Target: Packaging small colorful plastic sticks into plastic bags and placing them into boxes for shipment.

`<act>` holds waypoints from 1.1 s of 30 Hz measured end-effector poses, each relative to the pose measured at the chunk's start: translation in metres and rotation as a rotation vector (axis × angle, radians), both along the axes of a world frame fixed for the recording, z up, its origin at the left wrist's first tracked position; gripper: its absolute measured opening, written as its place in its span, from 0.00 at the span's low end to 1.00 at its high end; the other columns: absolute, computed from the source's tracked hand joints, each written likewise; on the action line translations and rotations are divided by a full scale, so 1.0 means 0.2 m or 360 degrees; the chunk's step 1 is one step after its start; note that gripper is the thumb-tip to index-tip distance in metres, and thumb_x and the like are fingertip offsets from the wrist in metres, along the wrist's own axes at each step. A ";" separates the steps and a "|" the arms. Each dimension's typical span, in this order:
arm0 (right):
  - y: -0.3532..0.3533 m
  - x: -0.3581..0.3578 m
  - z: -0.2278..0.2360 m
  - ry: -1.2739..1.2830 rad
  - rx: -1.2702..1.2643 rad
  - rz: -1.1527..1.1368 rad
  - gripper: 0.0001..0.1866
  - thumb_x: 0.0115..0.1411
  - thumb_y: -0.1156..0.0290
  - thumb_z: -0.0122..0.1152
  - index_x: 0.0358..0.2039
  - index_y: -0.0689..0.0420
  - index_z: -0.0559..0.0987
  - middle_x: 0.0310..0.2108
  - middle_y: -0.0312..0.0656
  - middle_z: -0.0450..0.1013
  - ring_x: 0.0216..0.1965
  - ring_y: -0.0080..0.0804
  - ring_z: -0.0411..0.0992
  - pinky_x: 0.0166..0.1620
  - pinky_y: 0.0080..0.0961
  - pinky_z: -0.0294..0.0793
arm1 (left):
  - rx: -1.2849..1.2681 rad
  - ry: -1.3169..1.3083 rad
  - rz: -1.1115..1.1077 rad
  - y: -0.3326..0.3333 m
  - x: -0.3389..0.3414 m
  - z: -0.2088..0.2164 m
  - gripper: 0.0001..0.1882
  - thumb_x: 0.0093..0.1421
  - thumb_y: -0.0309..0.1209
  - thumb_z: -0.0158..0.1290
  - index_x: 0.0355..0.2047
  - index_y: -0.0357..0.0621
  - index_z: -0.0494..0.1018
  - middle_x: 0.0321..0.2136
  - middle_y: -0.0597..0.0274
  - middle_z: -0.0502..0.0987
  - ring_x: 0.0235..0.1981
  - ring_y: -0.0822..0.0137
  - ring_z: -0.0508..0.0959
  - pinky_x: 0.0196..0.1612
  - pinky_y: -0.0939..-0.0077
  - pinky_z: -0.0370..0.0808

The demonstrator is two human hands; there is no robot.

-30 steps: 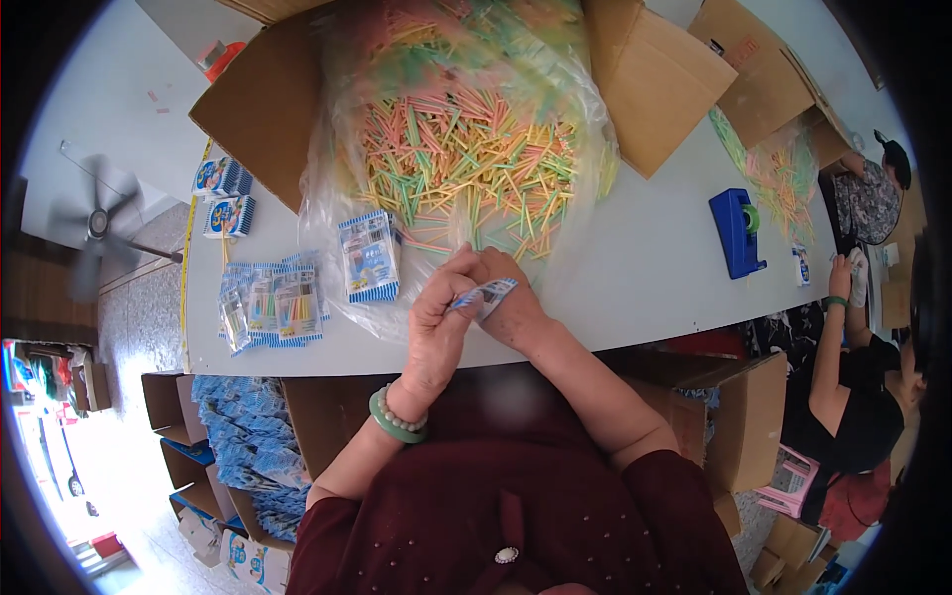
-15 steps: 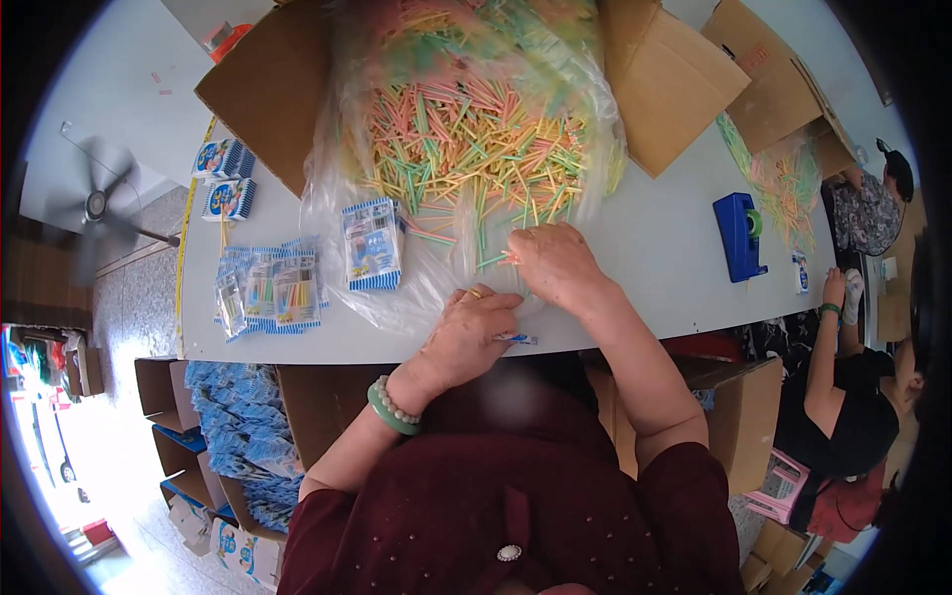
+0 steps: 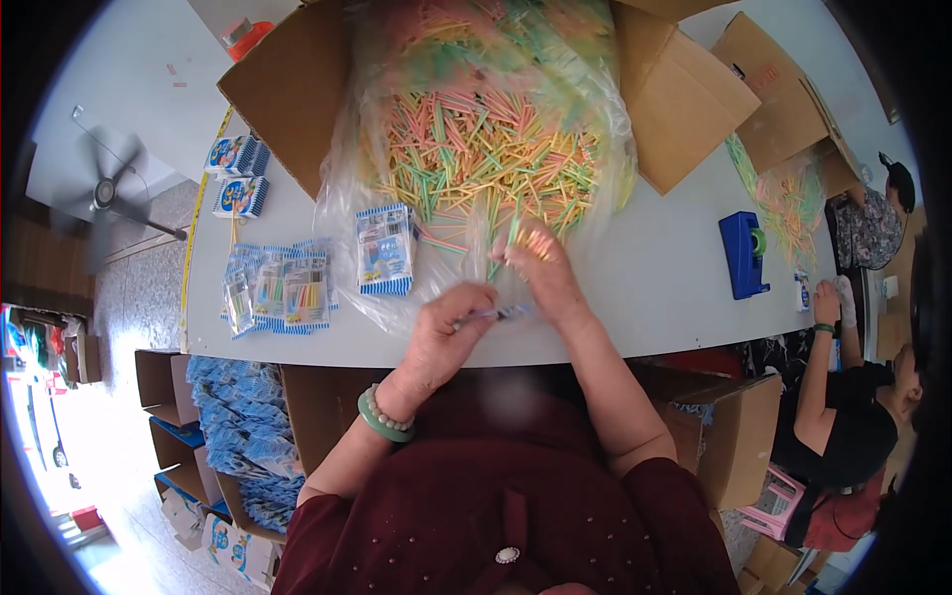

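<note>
My left hand (image 3: 448, 325) is closed on a small blue-and-white plastic packet (image 3: 510, 311), which sticks out to the right past my fingertips. Just above it, my right hand (image 3: 547, 273) is closed around a few thin pastel sticks (image 3: 536, 245). Motion blurs its fingertips. Beyond both hands a heap of short pink, yellow and green sticks (image 3: 486, 159) spills from a clear plastic bag (image 3: 337, 233). To the left of the loose sticks lies a stack of blue-and-white packets (image 3: 385, 250). Further left, several filled packets (image 3: 288, 288) overlap on the table.
The open cardboard box (image 3: 288, 99) frames the bag. Two blue-and-white boxes (image 3: 240, 197) stand at the far left. A blue tape dispenser (image 3: 742, 256) sits right. Below the table edge, a carton holds many blue packets (image 3: 238, 416). A co-worker (image 3: 843, 416) works at the right.
My right hand has risen off the table with sticks in its fingers. My left hand has turned, and the packet shows more clearly. The whole view has shifted slightly.
</note>
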State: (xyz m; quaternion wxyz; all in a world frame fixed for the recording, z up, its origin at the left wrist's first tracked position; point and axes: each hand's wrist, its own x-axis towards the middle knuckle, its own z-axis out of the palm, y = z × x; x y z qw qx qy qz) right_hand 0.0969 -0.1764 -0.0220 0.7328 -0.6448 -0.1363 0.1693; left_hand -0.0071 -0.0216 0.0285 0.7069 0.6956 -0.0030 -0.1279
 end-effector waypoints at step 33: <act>0.02 -0.12 0.13 -0.0336 -0.0339 -0.0131 0.07 0.60 0.76 0.51 0.39 0.60 0.71 0.30 0.43 0.74 0.36 0.30 0.74 0.42 0.24 0.71 | -0.0353 -0.0172 0.0678 0.09 0.09 -0.08 0.03 0.60 0.25 0.54 0.32 0.39 0.75 0.32 0.72 0.74 0.33 0.82 0.69 0.35 0.85 0.68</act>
